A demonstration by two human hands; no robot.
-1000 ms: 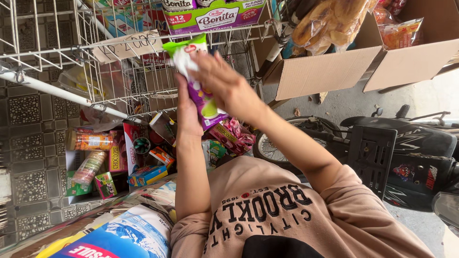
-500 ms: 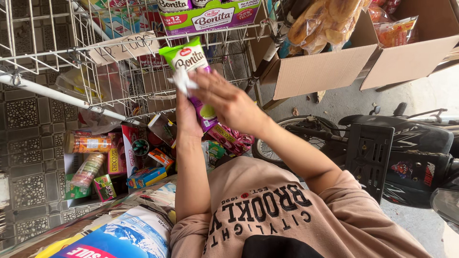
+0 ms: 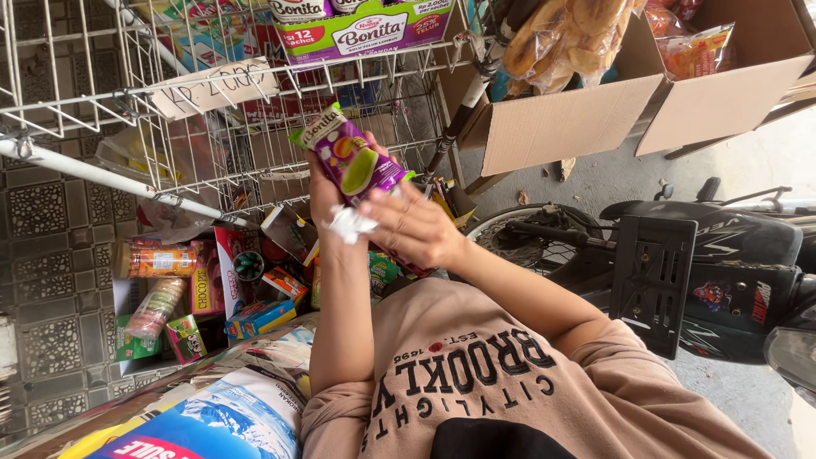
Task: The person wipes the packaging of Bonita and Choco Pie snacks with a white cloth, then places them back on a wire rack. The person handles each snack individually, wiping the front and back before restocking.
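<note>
**Two hands on one purple snack packet**

Two bare hands meet in front of a white wire rack (image 3: pixel 153 110). Picture is inverted: the person's torso in a tan printed sweatshirt (image 3: pixel 501 382) sits at the bottom edge, arms reaching up the frame.

Hand on the picture's left (image 3: pixel 327 191), taken as the left hand: fingers curled close around a purple snack packet (image 3: pixel 353 157) with green fruit artwork, gripping it from behind. Packet stands tilted, its top end above the fingertips, just short of the rack's wires.

Hand on the picture's right (image 3: pixel 416 225), taken as the right hand: fingers closed narrow, pinching a crumpled white cloth or tissue (image 3: pixel 350 223) pressed against the packet's lower part, between the two hands.

Above the fingers: a boxed pack of purple-and-green sachets (image 3: pixel 365 34) on the rack shelf. Beyond the right fingers: an open cardboard box (image 3: pixel 578 119) with bagged snacks. Below the left fingers: mixed small snack boxes and jars (image 3: pixel 212 280) on a low shelf. Past the right wrist: a parked motorbike (image 3: pixel 697 255), well apart.
</note>
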